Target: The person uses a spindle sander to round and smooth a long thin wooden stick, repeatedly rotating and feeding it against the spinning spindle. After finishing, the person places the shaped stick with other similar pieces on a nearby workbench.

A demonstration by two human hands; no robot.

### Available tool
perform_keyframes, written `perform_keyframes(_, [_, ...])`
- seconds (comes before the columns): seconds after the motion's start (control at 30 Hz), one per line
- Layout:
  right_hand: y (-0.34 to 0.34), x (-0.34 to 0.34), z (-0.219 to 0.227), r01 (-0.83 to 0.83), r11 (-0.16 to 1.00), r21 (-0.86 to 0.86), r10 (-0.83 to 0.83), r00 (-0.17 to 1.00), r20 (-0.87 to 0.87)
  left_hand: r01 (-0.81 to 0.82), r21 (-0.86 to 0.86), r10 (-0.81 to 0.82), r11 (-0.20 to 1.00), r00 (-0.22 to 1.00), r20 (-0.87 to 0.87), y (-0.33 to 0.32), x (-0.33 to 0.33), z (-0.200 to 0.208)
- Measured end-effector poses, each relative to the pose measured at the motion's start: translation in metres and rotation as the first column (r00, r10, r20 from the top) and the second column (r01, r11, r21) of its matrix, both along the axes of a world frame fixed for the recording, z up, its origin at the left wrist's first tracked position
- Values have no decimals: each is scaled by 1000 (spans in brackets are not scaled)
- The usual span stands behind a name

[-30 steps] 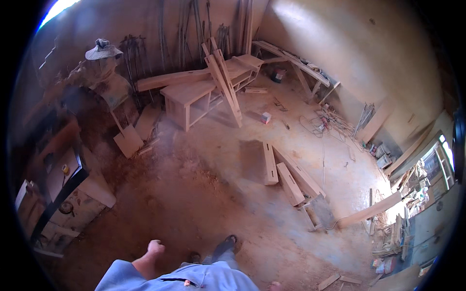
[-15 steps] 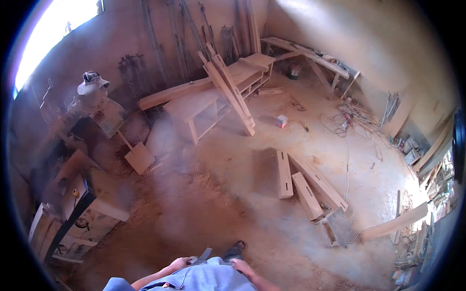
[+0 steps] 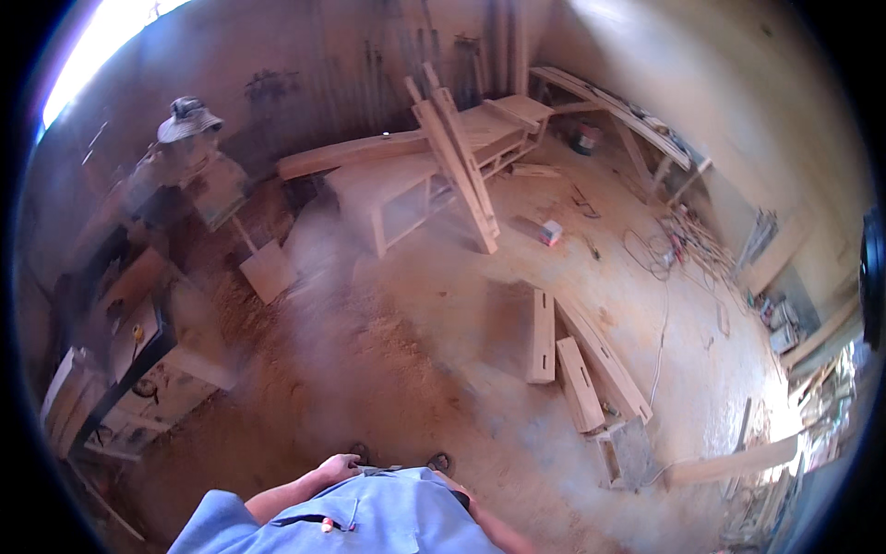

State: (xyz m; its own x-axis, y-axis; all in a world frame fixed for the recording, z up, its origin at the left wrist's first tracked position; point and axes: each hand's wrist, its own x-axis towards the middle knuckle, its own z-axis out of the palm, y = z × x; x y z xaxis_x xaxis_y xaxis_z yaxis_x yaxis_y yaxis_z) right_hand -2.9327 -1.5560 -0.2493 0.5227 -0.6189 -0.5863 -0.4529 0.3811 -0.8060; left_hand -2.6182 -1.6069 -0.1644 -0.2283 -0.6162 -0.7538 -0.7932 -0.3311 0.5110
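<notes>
I stand on a sawdust-covered floor in a wood workshop and look down over my blue shirt. My left hand lies against my waist at the shirt's edge with its fingers curled; nothing shows in it. Only my right forearm shows at the lower edge, and the shirt hides that hand. The tips of my two sandals peek out below the shirt. Nothing else is within reach of either hand.
Three short planks lie on the floor ahead to the right, beside a small box frame. A wooden bench frame with boards leaning on it stands farther off. A machine table is at the left, with cables at the right.
My left hand has risen from beside my leg to my waist, and my right forearm has come into view. The view has shifted, with the bench and planks now more to the right.
</notes>
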Motion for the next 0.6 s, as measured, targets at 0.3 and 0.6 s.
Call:
perform_keyframes(0.3, [-22, 2, 23, 74, 994, 81, -82, 991, 104, -21, 42, 19, 999, 999, 39, -6, 30, 5])
perform_keyframes(0.6, [6, -27, 101, 239, 921, 308, -321, 914, 248, -26, 292, 156, 956, 888, -433, -36, 21, 38])
